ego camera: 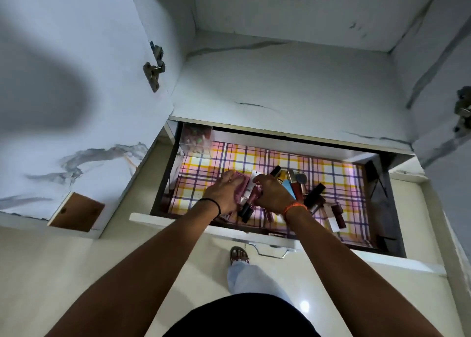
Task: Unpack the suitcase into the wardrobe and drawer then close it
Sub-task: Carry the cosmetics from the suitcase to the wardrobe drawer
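The wardrobe's drawer (193, 225) is pulled out, lined with a pink, yellow and purple checked sheet (339, 178). Both my hands are inside it. My left hand (224, 192) rests on a pink flat pouch (240, 181) near the drawer's left half. My right hand (272, 192) is closed over a bunch of cosmetic tubes (248, 208). Several lipsticks and small bottles (305, 191) lie loose to the right of my hands. The suitcase is out of view.
A clear plastic box (196, 139) stands in the drawer's far left corner. Above the drawer is a bare white marble-patterned shelf (293, 82). The wardrobe door (63, 94) hangs open at the left. My sandalled foot (239, 255) stands on the cream floor below the drawer handle (271, 251).
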